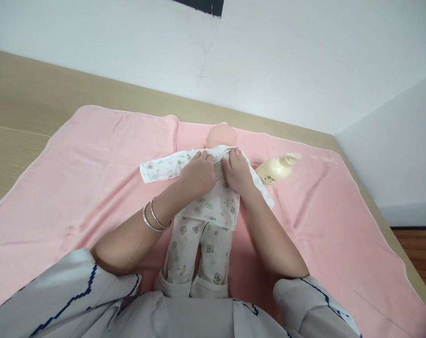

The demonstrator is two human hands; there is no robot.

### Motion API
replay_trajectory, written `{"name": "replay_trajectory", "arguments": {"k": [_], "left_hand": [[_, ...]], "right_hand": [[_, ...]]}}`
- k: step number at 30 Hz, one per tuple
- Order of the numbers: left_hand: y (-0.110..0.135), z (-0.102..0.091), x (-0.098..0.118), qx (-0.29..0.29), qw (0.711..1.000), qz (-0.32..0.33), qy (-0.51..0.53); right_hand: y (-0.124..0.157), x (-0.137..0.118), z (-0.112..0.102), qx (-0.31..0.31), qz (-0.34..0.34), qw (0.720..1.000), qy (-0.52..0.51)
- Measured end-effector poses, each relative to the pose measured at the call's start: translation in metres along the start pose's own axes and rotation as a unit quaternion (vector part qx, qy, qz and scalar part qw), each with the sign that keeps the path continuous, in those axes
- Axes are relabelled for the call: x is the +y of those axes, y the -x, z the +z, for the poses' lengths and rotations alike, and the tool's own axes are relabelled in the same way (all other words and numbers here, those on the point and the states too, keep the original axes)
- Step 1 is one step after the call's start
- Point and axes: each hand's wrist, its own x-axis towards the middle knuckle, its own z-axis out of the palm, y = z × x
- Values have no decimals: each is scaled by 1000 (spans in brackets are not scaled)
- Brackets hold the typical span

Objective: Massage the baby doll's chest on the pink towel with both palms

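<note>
A baby doll lies on its back, its smooth head (221, 135) pointing away from me. It is dressed in a white printed shirt (216, 209) and matching trousers (185, 244), with white coverings over the feet (209, 287). My left hand (198, 172) has its fingers closed on the shirt near the neckline. Close beside it, my right hand (237, 171) pinches the other side of the collar, where the fabric bunches up. One sleeve (160, 167) stretches out flat to the left; the other is partly hidden behind my right forearm. The doll's hands do not show.
A pink blanket (103, 150) with folds lies under the doll on a wooden table (30, 84). Right of the doll, a cream pump bottle (276, 170) lies on its side, near my right hand. White walls (286, 61) rise behind the table and at right.
</note>
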Motion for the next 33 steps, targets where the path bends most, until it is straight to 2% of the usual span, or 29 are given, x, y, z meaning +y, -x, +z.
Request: {"name": "replay_trajectory", "arguments": {"k": [4, 9, 11, 13, 16, 21, 33], "left_hand": [[-8, 1, -6, 21, 999, -13, 39], [-24, 13, -26, 36, 986, -96, 135], [-27, 17, -30, 44, 980, -122, 148], [-27, 21, -29, 64, 981, -127, 135], [-26, 31, -25, 100, 983, -109, 110], [-25, 45, -23, 144, 979, -105, 102], [-24, 43, -21, 131, 979, -118, 99]], "right_hand": [[15, -10, 1, -1, -20, 998, 51], [53, -37, 2, 0, -79, 992, 102], [60, -45, 2, -5, -87, 991, 106], [57, -45, 1, -27, -79, 993, 88], [38, -35, 1, -49, -48, 997, 35], [13, -17, 8, 20, -3, 1000, -14], [16, -19, 9, 37, 1, 999, 15]]}}
